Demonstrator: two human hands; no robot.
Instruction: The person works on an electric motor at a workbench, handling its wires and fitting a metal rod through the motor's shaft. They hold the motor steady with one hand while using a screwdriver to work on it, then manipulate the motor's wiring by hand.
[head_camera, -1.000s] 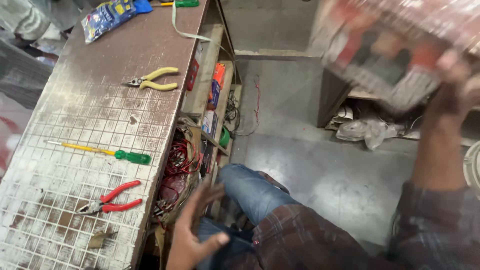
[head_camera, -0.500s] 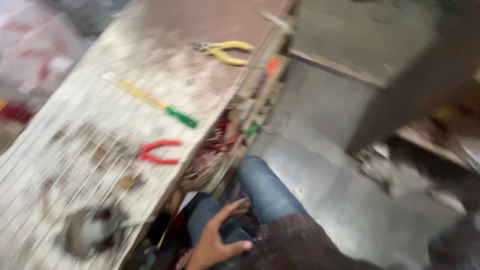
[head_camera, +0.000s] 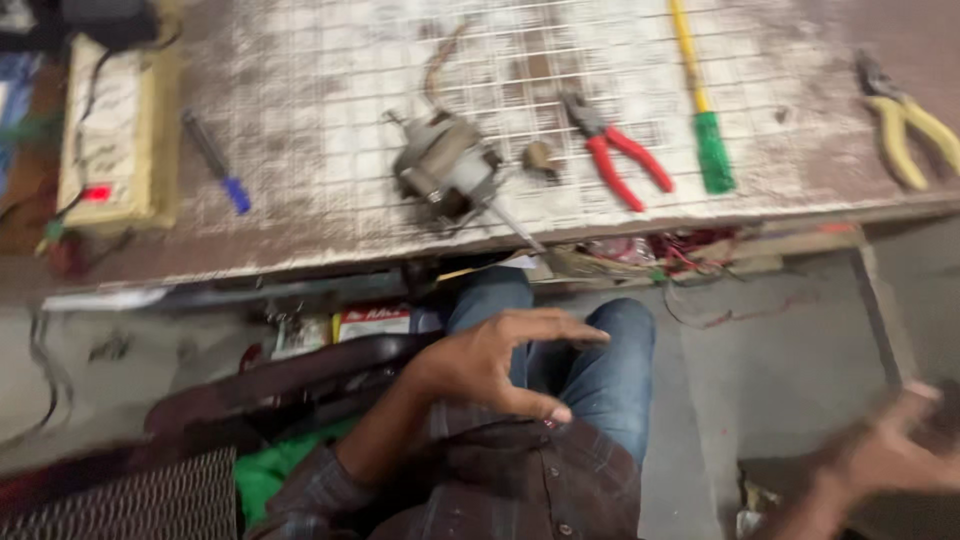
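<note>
Two hands, both empty as far as I can see. Left hand (head_camera: 500, 365) hangs loosely spread over the knees, just below the small motor (head_camera: 445, 170) on the workbench (head_camera: 300, 230). Red pliers (head_camera: 620, 155) sit beside it. Right hand (head_camera: 885, 455) is blurred, fingers apart.

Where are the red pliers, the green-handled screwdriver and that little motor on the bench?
red pliers (head_camera: 628, 160), head view, on the red handles.
green-handled screwdriver (head_camera: 713, 152), head view, on the green grip.
small motor (head_camera: 445, 170), head view, on its round grey body.
</note>
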